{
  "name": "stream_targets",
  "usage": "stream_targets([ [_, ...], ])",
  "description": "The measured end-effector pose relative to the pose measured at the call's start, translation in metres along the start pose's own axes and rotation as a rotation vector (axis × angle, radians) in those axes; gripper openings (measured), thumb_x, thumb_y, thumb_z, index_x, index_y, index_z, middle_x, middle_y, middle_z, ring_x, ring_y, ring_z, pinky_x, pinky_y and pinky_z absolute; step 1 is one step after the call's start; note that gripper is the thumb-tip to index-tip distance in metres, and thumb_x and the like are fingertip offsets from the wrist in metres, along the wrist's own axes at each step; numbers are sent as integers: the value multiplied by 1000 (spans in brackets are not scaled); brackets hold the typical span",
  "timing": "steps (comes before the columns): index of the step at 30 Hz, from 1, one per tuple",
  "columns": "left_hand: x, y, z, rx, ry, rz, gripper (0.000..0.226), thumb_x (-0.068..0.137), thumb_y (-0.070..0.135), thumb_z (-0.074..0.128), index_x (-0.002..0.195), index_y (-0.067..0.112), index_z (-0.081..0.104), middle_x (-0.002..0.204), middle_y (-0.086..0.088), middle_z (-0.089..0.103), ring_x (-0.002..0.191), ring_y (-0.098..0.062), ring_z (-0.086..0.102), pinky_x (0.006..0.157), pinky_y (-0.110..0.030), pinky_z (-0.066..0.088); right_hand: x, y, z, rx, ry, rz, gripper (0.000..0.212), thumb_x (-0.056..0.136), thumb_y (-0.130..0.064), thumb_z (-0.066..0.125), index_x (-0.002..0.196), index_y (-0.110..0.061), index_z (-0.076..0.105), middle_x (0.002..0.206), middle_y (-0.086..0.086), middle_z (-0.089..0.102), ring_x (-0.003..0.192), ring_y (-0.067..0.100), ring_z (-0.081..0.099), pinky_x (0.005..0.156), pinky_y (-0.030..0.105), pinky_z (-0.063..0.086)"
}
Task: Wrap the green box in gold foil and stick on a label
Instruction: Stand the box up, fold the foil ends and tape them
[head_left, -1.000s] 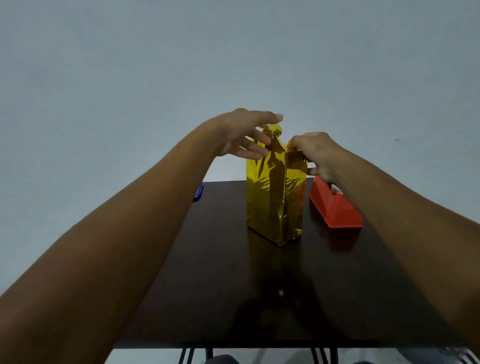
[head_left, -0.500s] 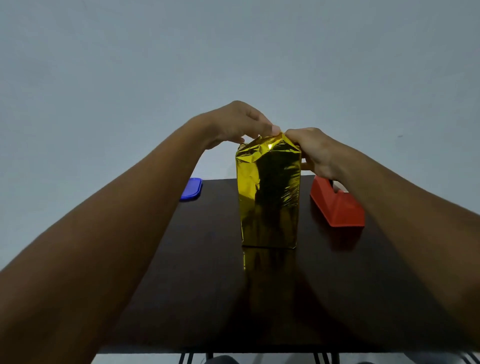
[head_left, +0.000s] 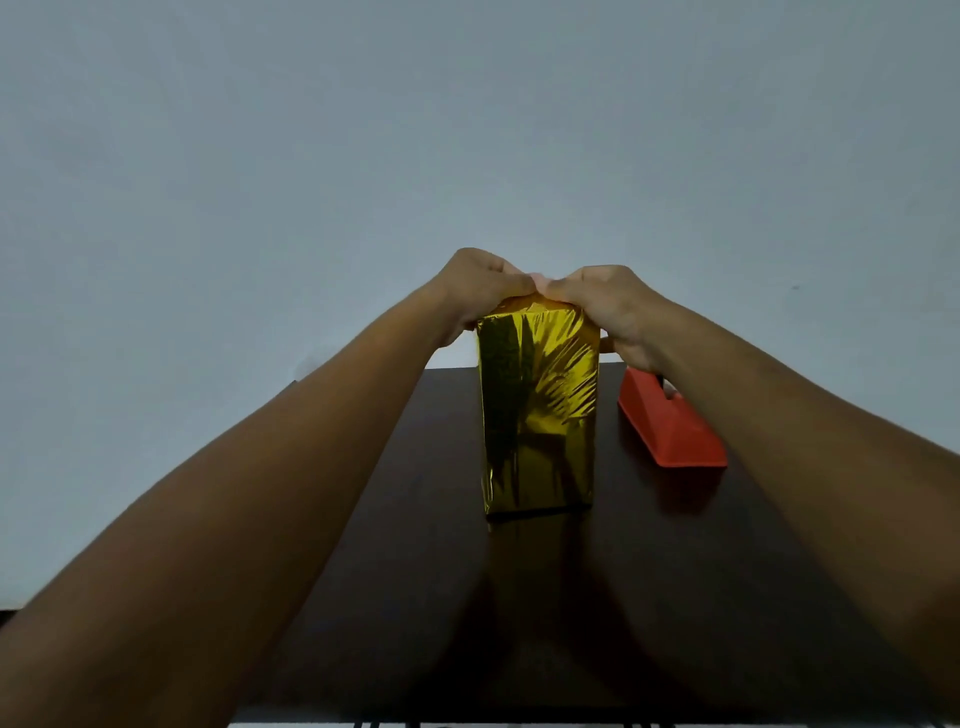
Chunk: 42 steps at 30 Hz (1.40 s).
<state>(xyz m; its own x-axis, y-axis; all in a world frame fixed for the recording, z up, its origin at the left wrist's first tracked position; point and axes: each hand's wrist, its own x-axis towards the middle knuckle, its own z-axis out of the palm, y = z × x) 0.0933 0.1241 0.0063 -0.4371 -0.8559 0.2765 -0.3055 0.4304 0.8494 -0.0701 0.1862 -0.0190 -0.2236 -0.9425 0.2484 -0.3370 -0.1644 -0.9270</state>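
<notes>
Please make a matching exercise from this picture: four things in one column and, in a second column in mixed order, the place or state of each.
Things:
1. gold-wrapped box
2. red tape dispenser
3. left hand
4. table

Descriptions:
A. dark surface under everything
B. pressing foil at the box's top left
C. standing upright in the middle
D. lying to the right of the box

Pairs: 1-C, 2-D, 3-B, 4-A
</notes>
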Motion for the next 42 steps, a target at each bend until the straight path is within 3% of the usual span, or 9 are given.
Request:
stream_targets([
  [8, -3, 2, -13, 26, -154, -209, 50, 92, 61, 58, 115, 18, 69, 110, -4, 70, 99, -24, 68, 80, -39, 56, 10, 3, 2, 38, 95, 67, 38, 80, -37, 83, 107, -14, 68, 101, 4, 73, 101, 21, 67, 94, 43, 54],
  [11, -2, -6, -13, 63, -179, -216, 41, 92, 52, 65, 109, 16, 70, 109, -8, 71, 102, -27, 69, 77, -39, 58, 15, 6, 1, 75, 70, 126, 35, 80, -32, 84, 103, -8, 72, 90, 6, 74, 86, 22, 70, 77, 34, 56],
  [19, 0, -11, -5, 6, -141, -218, 24, 95, 36, 67, 108, 15, 68, 102, -9, 70, 95, -24, 68, 76, -37, 57, 19, 3, -9, 57, -44, 252, 23, 80, -29, 83, 92, -13, 72, 81, 3, 73, 76, 17, 67, 71, 32, 53],
  [23, 2, -16, -4, -65, -120, -250, 28, 91, 35, 70, 112, 16, 69, 99, -8, 69, 93, -25, 68, 78, -38, 57, 17, 6, -11, 58, -54, 231, 30, 76, -34, 87, 91, -11, 73, 83, 4, 74, 84, 20, 68, 90, 37, 55],
  [26, 2, -19, -4, -93, -107, -264, 32, 89, 36, 71, 114, 16, 68, 98, -8, 68, 94, -25, 67, 81, -40, 56, 14, 8, -13, 79, -37, 221, 60, 56, -42, 95, 102, -9, 75, 99, 8, 76, 97, 24, 70, 98, 41, 54],
  [30, 2, -20, -3, -109, -98, -268, 32, 88, 36, 72, 114, 18, 68, 103, -8, 68, 97, -26, 67, 80, -39, 57, 9, 23, -20, 183, 54, 150, 42, 80, -45, 82, 102, -10, 74, 98, 7, 75, 90, 22, 71, 80, 34, 58],
  [36, 3, -24, -2, -114, -79, -256, 30, 88, 37, 72, 111, 18, 70, 89, -6, 64, 90, -25, 63, 95, -45, 52, 5, 86, -56, -744, 419, 430, 59, 75, -70, 56, 100, -17, 56, 115, 11, 62, 114, 38, 54, 94, 46, 47],
  [38, 3, -23, 0, -108, -73, -249, 30, 88, 37, 72, 111, 18, 70, 89, -6, 64, 89, -26, 64, 94, -44, 52, 0, 104, -67, -696, 383, 548, 72, 72, -72, 60, 118, -16, 60, 126, 13, 62, 117, 38, 57, 98, 47, 49],
  [42, 3, -22, 0, -108, -57, -244, 30, 88, 37, 72, 111, 17, 70, 93, -8, 67, 88, -26, 65, 91, -42, 54, -14, 103, -70, -406, 324, 619, 67, 87, -43, 76, 136, -4, 53, 137, 17, 57, 122, 38, 57, 84, 44, 47],
])
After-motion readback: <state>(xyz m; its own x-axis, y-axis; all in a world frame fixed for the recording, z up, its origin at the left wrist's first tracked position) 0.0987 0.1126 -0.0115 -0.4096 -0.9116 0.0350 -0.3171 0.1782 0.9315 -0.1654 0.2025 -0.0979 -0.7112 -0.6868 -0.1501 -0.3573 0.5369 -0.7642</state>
